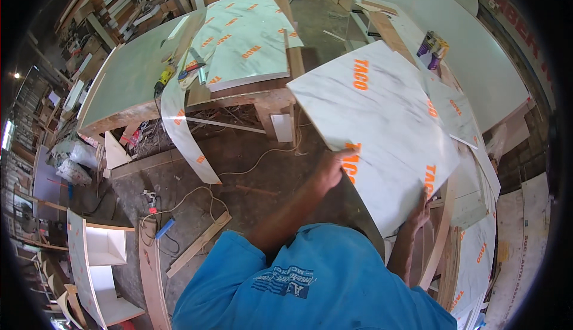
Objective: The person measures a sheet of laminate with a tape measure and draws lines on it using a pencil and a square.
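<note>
Panel (388,118), marble-patterned — held right of the tabletop (134,76), my left fingers (347,153) and right fingers (425,203) closed on adjoining edges; step: positioning, apparently — next move likely calls for steady, even support.

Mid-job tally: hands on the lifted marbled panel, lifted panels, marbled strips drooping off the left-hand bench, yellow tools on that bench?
Hands: 2 (left hand, right hand)
Lifted marbled panel: 1
Drooping marbled strip: 1
Yellow tool: 1
Total: 5

1 head-worn fisheye view, from above, facing down, near the hands (334,167)
</note>
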Demonstrator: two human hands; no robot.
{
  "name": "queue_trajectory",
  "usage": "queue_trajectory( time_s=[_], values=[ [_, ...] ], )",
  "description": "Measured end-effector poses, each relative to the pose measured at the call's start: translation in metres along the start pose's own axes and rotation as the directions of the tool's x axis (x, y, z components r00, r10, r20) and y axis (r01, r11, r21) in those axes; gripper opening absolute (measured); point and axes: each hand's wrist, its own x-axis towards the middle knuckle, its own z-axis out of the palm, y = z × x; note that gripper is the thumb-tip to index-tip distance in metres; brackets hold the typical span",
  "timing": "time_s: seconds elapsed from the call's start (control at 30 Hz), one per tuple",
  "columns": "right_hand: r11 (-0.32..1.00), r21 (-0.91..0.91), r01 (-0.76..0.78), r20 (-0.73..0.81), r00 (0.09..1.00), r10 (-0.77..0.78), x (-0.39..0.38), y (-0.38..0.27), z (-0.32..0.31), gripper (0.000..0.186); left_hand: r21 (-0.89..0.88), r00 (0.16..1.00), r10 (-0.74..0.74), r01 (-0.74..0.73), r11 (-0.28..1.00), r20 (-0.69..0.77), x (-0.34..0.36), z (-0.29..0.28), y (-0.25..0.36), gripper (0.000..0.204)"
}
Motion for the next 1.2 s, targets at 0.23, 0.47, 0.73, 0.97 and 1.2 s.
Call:
queue_trajectory(
  time_s=[0.23,0.47,0.73,0.97,1.2],
  values=[
    [0.846,0.343,-0.408,0.581,0.8,0.15,-0.032,-0.031,0.141,0.046,0.042,0.996,0.035,-0.031,0.999,-0.087,0.009,-0.127,0.14,0.031],
    [0.746,0.171,-0.644,0.732,0.59,0.341,-0.03,0.004,0.27,0.015,0.217,0.975,0.067,-0.021,0.976,-0.21,0.063,-0.21,0.262,0.044],
    [0.688,0.168,-0.706,0.752,0.543,0.374,-0.039,0.03,0.466,0.021,0.169,0.864,0.265,-0.211,0.963,-0.428,0.17,-0.259,0.37,0.054],
    [0.69,0.106,-0.716,0.79,0.482,0.379,-0.019,0.016,0.592,0.023,0.448,0.825,0.342,-0.123,0.886,-0.45,0.212,-0.268,0.431,0.085],
    [0.684,0.193,-0.703,0.734,0.566,0.375,-0.054,0.03,0.685,0.018,0.638,0.844,0.391,-0.077,0.766,-0.368,0.24,-0.343,0.492,0.09]
  ],
)
